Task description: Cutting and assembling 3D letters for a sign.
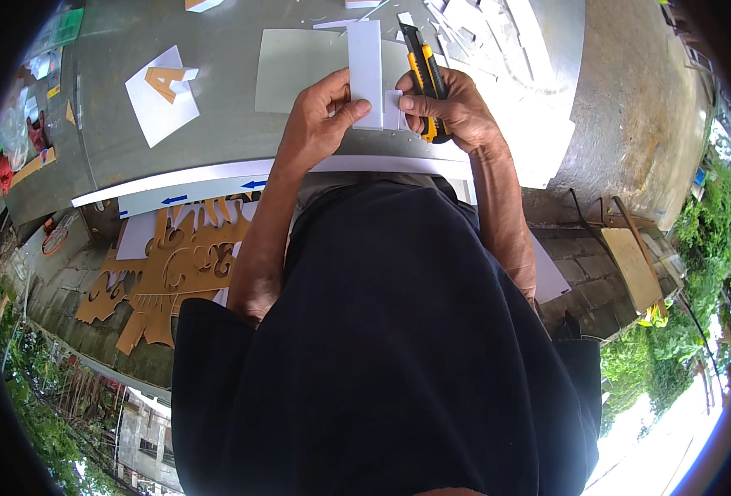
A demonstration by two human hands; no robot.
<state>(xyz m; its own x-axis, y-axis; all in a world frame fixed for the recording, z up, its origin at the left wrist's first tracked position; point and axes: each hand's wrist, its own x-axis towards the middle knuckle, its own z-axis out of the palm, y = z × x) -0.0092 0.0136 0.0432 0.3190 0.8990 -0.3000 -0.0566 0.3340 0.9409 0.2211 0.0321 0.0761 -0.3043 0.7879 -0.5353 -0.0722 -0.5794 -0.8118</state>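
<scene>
Between the thumb and fingers of my left hand [322, 120] is a white rectangular board strip [365, 66], upright over the table. My right hand [461, 114] grips a yellow-and-black utility knife [428, 70], its blade end pointing away from me. By the right thumb, a small white piece [393, 107] stands beside the strip's lower right edge; whether that thumb pinches it I cannot tell. Behind the strip a pale grey-green rectangular sheet [299, 66] lies flat on the table.
A white sheet with a brown letter-shaped cutout [164, 86] lies on the grey table [217, 50] to the left. White offcuts [465, 33] litter the far right. A white edge strip [192, 183] runs along the table's front. Brown cut-out sheets [175, 273] sit below, left.
</scene>
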